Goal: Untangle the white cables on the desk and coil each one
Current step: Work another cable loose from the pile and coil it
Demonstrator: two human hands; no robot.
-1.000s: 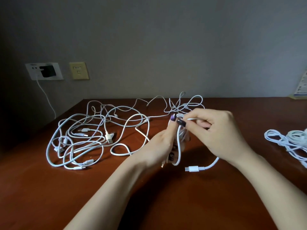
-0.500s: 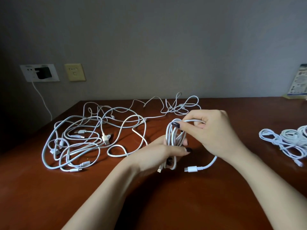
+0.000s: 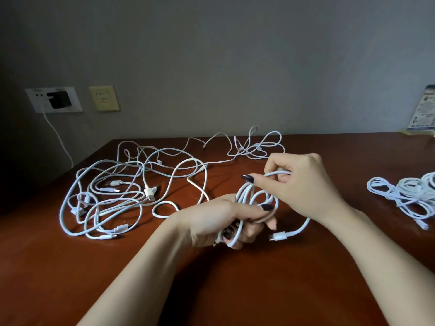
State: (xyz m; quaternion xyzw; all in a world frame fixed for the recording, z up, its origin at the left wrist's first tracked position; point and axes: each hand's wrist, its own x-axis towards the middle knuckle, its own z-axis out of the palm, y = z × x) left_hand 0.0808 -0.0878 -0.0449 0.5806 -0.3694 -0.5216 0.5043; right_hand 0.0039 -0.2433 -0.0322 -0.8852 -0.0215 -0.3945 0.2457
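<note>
One coil [image 3: 242, 196] is held above mid-desk, clenched in the left hand [image 3: 211, 222] with the thumb across its loops. The right hand [image 3: 303, 184] pinches the top strand. One connector [image 3: 280, 236] hangs below. One tangle [image 3: 150, 192] lies on the desk [image 3: 70, 267] to the left; its cable count is indeterminable. One coiled heap [image 3: 409, 191] lies far right.

A reddish-brown wooden bench [image 3: 70, 267] fills the lower frame. A loose tangle of white cables [image 3: 113, 198] sprawls over its left-centre, with thinner white loops [image 3: 256, 147] near the back edge. A bundle of coiled white cables [image 3: 409, 194] lies at the right edge. A printed card [image 3: 423, 109] stands at the far right corner.
</note>
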